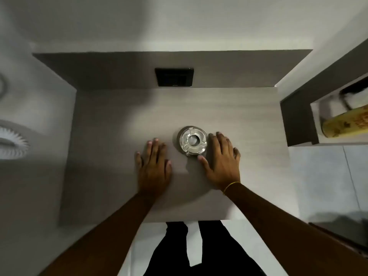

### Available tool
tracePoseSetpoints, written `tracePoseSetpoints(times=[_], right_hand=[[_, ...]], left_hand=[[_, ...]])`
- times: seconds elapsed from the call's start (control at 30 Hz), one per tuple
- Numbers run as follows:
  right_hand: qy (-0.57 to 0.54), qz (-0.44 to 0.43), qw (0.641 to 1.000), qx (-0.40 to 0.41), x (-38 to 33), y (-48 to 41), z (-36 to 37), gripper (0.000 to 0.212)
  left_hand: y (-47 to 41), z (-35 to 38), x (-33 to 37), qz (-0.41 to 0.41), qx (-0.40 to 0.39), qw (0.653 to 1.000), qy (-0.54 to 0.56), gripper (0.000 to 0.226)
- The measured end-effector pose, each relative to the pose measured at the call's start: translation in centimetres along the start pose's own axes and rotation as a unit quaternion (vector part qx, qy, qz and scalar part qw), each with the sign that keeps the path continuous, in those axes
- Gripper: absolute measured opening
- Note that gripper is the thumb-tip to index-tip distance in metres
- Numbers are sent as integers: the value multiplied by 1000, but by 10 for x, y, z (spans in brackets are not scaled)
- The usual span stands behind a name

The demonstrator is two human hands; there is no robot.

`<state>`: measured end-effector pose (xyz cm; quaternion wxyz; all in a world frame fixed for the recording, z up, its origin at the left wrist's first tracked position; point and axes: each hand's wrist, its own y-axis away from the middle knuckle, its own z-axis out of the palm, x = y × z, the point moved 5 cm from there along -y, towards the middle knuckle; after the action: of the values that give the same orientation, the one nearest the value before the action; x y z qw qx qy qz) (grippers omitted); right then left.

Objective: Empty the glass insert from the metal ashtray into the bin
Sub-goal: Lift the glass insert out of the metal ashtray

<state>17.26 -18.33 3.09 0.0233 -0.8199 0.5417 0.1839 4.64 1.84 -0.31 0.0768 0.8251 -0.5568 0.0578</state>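
Two bare forearms reach in from the bottom edge, above two dark trouser legs (199,253). Two hands lie flat on the grey table (119,120), both empty: the left hand (154,166) with fingers spread, palm down, and the right hand (222,162), one thin yellow band (231,186) at its wrist, thumb and fingers just beside the one metal ashtray (192,141). Whether they touch it, I can't tell. Beyond, one black panel (174,77) on the back wall; far right, one yellow can (345,124) in a niche.
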Motion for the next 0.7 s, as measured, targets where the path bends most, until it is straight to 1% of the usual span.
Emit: tracePoseSetpoints(times=[0.1,0.17,0.23,0.27,0.33,0.4,0.5,0.7], right_hand=[[-72,-29,997,27,-17,-23,-9,89],[-72,-62,995,12,-36,-37,-11,93],[-39,-74,996,-39,-55,-48,-12,99],[-16,-80,994,-75,-64,-52,-12,101],[35,-98,986,-130,-74,-57,-12,98],[81,-110,977,-165,-78,-60,-9,96],[110,-108,969,-194,-82,-64,-7,96],[119,-122,963,-211,-89,-67,-6,100]], left_hand=[[-4,6,-4,-11,-17,1000,10,66],[-3,7,-6,-13,-19,1000,10,67],[-3,8,-6,-11,-30,999,14,67],[-3,9,-7,-7,-21,1000,16,67],[-2,10,-7,-7,-26,999,20,68],[-2,11,-9,-10,-25,999,23,69],[-3,13,-9,-10,-22,999,28,69],[-2,13,-9,-13,-14,999,31,69]])
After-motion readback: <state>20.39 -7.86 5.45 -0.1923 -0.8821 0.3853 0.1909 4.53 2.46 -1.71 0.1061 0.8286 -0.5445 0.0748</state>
